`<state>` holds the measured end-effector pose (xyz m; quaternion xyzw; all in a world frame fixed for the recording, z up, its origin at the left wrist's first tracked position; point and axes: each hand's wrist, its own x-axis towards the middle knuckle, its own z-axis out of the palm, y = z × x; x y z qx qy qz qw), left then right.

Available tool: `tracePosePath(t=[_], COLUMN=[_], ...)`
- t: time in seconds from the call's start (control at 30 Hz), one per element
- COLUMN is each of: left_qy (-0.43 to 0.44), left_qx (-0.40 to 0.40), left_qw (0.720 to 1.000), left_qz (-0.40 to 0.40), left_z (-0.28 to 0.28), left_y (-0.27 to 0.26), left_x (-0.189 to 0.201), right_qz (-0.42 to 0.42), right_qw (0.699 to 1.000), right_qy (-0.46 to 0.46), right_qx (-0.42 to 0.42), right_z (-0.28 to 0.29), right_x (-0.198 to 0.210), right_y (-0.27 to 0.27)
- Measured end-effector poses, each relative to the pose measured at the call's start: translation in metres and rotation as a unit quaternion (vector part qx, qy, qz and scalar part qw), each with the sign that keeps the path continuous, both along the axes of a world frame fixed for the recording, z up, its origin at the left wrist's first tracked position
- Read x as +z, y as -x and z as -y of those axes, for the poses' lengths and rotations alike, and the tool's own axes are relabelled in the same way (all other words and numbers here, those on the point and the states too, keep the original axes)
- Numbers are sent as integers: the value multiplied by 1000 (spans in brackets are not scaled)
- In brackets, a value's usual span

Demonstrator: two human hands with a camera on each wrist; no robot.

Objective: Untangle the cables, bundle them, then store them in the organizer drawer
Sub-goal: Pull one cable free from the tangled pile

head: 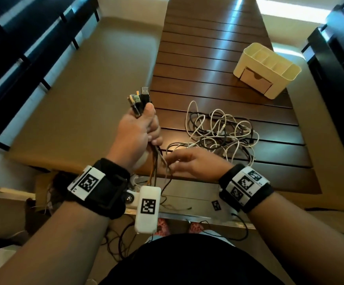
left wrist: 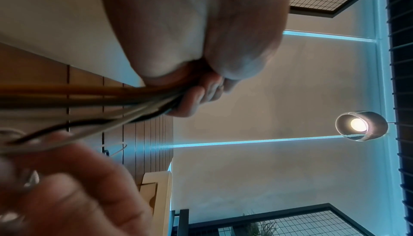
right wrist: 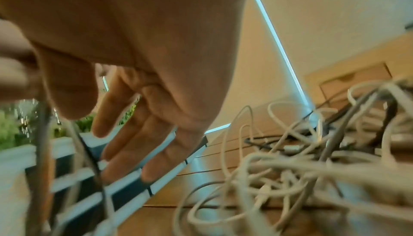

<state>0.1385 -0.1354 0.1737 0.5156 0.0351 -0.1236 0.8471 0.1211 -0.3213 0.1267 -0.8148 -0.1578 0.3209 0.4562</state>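
Observation:
My left hand (head: 148,128) is raised over the table's near left corner and grips a bundle of cables, their USB plugs (head: 141,99) sticking up out of the fist. The strands (head: 156,161) hang below it; the left wrist view shows them (left wrist: 89,98) leaving my curled fingers (left wrist: 201,94). Just below, my right hand (head: 170,162) pinches some strands between thumb (right wrist: 67,89) and forefinger, the other fingers loosely spread. A tangle of white and dark cables (head: 218,130) lies on the table to the right. The cream organizer (head: 269,64) stands far right, its drawer (head: 256,80) closed.
The dark slatted wooden table (head: 208,58) stretches away from me. A white marker box (head: 147,208) hangs at my waist, with thin wires trailing below the table edge. Dark railings run along the left and right sides.

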Motion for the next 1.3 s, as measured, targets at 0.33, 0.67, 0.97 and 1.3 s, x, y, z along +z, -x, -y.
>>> tracePosePath(t=[0.33, 0.67, 0.97, 1.3], left_qy=[-10, -13, -27, -61], left_qx=[2, 18, 22, -1], left_qw=[1000, 1000, 999, 998], left_qz=[20, 18, 13, 23], left_z=[-14, -25, -27, -14], left_y=[12, 7, 8, 12], left_x=[-10, -17, -18, -10], right_qz=[196, 237, 161, 311], right_qw=[921, 909, 918, 892], right_qy=[335, 329, 360, 310], right_qx=[-28, -98, -31, -109], right_z=[12, 34, 47, 49], right_x=[-56, -60, -58, -47], right_y=[-43, -58, -56, -47])
